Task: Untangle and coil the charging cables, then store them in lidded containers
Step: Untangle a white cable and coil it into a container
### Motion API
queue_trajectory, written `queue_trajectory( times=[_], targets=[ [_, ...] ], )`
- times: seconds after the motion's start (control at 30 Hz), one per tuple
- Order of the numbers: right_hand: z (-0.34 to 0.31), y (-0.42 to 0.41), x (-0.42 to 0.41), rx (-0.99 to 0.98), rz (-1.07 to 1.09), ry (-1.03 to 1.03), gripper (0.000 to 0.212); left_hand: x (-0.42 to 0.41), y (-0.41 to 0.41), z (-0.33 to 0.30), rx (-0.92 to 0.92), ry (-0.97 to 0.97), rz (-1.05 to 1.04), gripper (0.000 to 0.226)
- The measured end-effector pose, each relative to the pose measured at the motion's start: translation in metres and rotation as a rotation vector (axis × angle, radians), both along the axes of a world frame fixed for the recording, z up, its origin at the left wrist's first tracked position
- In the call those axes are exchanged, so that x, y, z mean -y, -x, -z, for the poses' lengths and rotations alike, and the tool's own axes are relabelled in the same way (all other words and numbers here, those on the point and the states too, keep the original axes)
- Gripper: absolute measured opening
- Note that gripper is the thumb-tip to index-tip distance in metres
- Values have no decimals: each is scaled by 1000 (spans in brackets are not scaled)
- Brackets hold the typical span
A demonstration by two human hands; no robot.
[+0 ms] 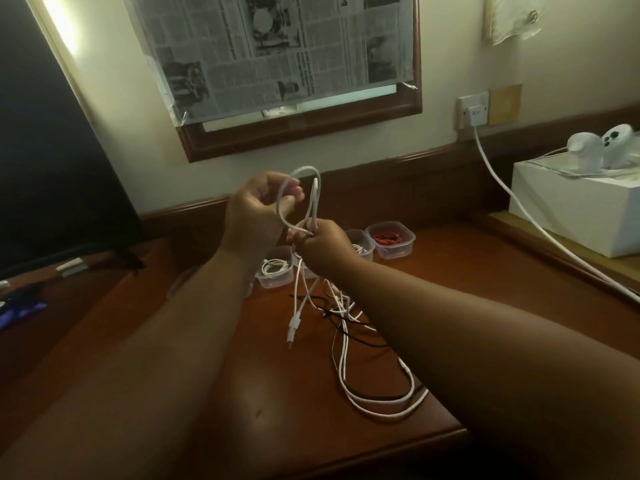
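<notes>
White cable (313,199) is held up over the wooden desk (467,271), looped between both hands. The left hand (258,209) has its fingers curled round the top of the loop; the right hand (323,244), just below and beside it, pinches the strands where they cross. From the right hand's grip the cable hangs down, its plug (292,329) dangling above the desk.

Hidden or unclear: the forearms cover much of the near desk and part of the containers. How the strands pass inside either fist cannot be made out.

Surroundings, largest first: dark screen (52,150) at left, cut off by the frame edge. Newspaper (277,46) taped over a wood-framed panel on the wall. White box (571,209) at right with white objects on top, blurred. A tangle of white and black cables (363,375) lies on the desk under the hands. Open clear containers behind the hands: one holds a coiled white cable (275,266), one a red cable (389,238). Wall socket (472,110) with a white lead running down to the right.
</notes>
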State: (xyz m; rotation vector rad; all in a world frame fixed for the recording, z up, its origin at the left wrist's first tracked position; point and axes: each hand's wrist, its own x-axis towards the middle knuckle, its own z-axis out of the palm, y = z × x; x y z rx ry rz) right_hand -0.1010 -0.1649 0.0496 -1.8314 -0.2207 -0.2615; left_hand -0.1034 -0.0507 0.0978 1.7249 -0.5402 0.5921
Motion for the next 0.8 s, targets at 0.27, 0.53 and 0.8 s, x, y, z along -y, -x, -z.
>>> queue_trajectory(
  times=[0.27, 0.53, 0.8],
  targets=[
    [-25, -8, 17, -107, -18, -215, 26, 3, -28, 68, -374, -47, 13, 20],
    [-54, 6, 37, 47, -33, -366, 33, 14, -65, 107, -303, -290, -138, 9],
    [-63, -17, 58, 22, 142, -109, 26, 13, -87, 94, -352, -196, -246, 38]
  ],
)
